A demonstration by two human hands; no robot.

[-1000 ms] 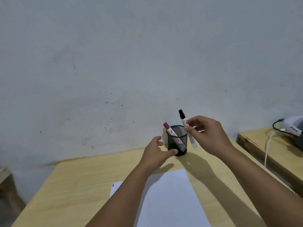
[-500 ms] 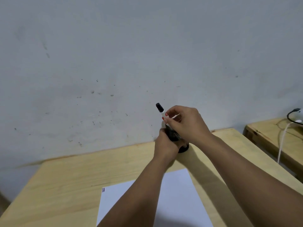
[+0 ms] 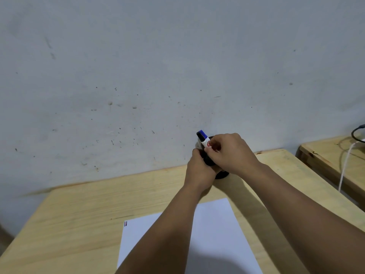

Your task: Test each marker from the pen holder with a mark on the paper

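Fingers of my right hand (image 3: pixel 231 153) are pinched on a blue-capped marker (image 3: pixel 204 139), whose white barrel tilts up and to the left with the cap above my knuckles, over the mouth of the pen holder (image 3: pixel 209 162). My left hand (image 3: pixel 199 173) is wrapped around the black pen holder from the near-left side, clenched on it, so only a dark strip of its wall and a bit of its base show between my two hands. The holder stands near the far edge of the bench (image 3: pixel 98 210), close to the wall (image 3: pixel 158 66) and toward the far right corner. I cannot tell whether other markers sit inside, since my hands cover the opening. A white sheet of paper (image 3: pixel 215 230) lies flat toward the near edge, partly under my forearms, with a few short coloured marks (image 3: pixel 125 224) at its far left corner. Beyond the right edge stands a second wooden bench (image 3: pixel 324 155), carrying a white cable (image 3: pixel 344 171) that hangs over its side.
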